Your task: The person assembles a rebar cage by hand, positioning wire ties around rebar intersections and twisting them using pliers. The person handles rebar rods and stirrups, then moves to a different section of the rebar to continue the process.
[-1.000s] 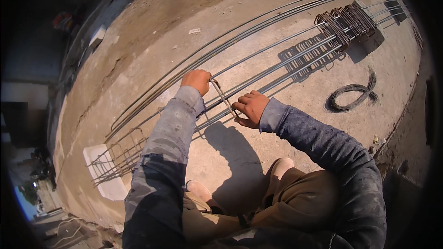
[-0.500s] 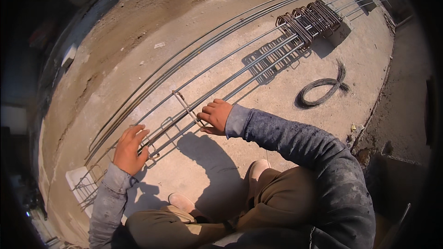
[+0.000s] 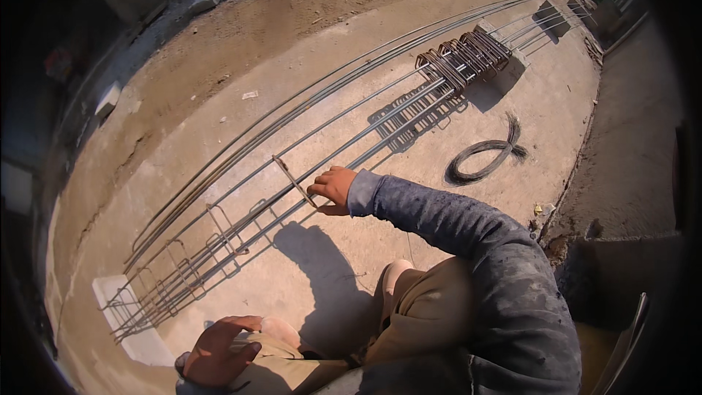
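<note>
The right hand (image 3: 335,189) was at the near end of a single bent-wire hoop (image 3: 295,181), which stood across the long metal rods (image 3: 380,126) in front of the person. From those fingers the rest of the hoop lay up and to the left, away from the body; its long side ran from upper left down to lower right, crossing the rods, which themselves slanted from lower left to upper right. The fingers and thumb were bent about that near corner, but whether they pinched the wire or merely rested on it I could not tell. The left hand (image 3: 219,353) was much the farther from the hoop: it hung low over the person's leg, near a pale shoe (image 3: 281,332), its fingers loosely curved, the thumb apart from them, with nothing visible in its grasp. Several spaced hoops (image 3: 219,230) stood along the rods to the left, toward a pale block (image 3: 150,347) under the rod ends. Up the rods to the right sat a tight cluster of hoops (image 3: 464,58), and a coil of thin wire (image 3: 475,164) lay on the ground, to the right of the right hand.
</note>
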{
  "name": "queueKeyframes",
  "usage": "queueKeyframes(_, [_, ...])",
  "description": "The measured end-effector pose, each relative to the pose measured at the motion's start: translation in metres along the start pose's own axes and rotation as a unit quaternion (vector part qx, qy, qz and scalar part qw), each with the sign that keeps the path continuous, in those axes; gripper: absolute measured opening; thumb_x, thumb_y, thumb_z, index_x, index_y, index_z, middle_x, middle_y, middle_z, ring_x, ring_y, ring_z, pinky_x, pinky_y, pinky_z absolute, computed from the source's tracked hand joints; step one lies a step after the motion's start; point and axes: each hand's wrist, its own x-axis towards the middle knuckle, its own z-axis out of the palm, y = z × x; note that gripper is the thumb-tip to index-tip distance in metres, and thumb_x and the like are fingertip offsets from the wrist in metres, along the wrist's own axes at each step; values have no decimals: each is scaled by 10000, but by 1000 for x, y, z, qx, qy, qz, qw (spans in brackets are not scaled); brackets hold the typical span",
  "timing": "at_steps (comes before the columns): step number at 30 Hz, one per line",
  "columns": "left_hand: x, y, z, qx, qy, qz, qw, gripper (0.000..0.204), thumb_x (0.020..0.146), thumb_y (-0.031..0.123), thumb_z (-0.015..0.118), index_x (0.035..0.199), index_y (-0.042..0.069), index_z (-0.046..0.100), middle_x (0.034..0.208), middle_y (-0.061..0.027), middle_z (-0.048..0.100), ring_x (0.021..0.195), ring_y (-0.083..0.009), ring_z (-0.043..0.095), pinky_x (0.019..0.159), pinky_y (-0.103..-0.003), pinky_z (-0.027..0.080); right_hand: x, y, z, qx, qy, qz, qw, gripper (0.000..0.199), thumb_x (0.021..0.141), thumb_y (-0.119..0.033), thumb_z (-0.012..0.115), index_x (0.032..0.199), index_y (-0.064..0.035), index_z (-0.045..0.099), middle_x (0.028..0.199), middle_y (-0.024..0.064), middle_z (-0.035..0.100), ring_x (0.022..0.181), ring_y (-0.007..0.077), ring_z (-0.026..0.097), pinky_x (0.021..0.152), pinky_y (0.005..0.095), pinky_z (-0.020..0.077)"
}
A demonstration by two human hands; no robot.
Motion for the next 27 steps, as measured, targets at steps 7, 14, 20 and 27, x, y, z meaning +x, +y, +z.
queueKeyframes(7, [6, -2, -17, -51, -185, 28, 981, 387, 754, 174, 654, 1084, 7, 542, 976, -179, 604, 930, -320, 578, 798, -359, 461, 18, -13, -21, 27, -13, 26, 999, 366, 824, -249, 565, 1090, 2, 545, 970, 178, 606, 854, 316, 603, 757, 397, 489])
queueKeyframes(14, [173, -47, -40, -35, -186, 63, 980, 278, 744, 52, 566, 1013, -16, 585, 933, -161, 612, 879, -251, 603, 808, -334, 457, 28, 3, -25, 148, -62, 62, 985, 301, 775, -205, 619, 998, -5, 593, 854, 149, 647, 779, 277, 636, 705, 348, 509])
queueKeyframes(20, [214, 10, -78, -51, -112, 158, 980, 277, 734, 25, 552, 1006, -20, 575, 961, -164, 596, 920, -252, 582, 843, -334, 430, 18, 5, -63, 144, 3, 28, 989, 359, 782, -170, 612, 1092, -4, 538, 1012, 179, 569, 907, 319, 578, 789, 376, 480])
queueKeyframes(27, [45, -33, -93, -95, -134, -194, 967, 344, 757, 109, 620, 1085, 23, 563, 987, -127, 616, 920, -182, 594, 797, -321, 463, -121, -72, -122, 316, 122, 285, 896, 254, 813, -150, 571, 1041, -37, 563, 890, 147, 599, 821, 267, 603, 737, 351, 484])
